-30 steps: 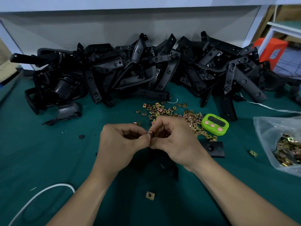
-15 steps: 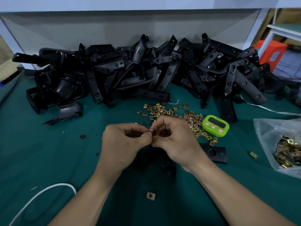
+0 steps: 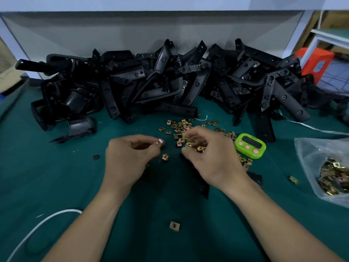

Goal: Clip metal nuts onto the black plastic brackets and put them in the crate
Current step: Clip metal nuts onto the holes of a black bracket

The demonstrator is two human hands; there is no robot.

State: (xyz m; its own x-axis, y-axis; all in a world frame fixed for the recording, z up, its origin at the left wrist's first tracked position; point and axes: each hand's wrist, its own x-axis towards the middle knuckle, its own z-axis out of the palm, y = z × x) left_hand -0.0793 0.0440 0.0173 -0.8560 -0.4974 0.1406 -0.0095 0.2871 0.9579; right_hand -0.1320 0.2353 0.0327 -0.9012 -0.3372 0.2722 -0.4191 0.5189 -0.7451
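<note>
The left hand point(image 3: 130, 159) curls with fingertips pinched and the right hand point(image 3: 211, 159) curls over loose nuts point(image 3: 181, 127) lying before the bracket pile point(image 3: 160, 86); neither grasp is clear, and the timer point(image 3: 250, 146) display is unreadable.

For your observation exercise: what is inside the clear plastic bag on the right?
A heap of brass-coloured metal nuts lies in the plastic bag. Lower nuts are covered; the bag's right side leaves frame.

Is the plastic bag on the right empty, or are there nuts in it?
Not empty: a heap of metal nuts shows through the clear bag.
</note>
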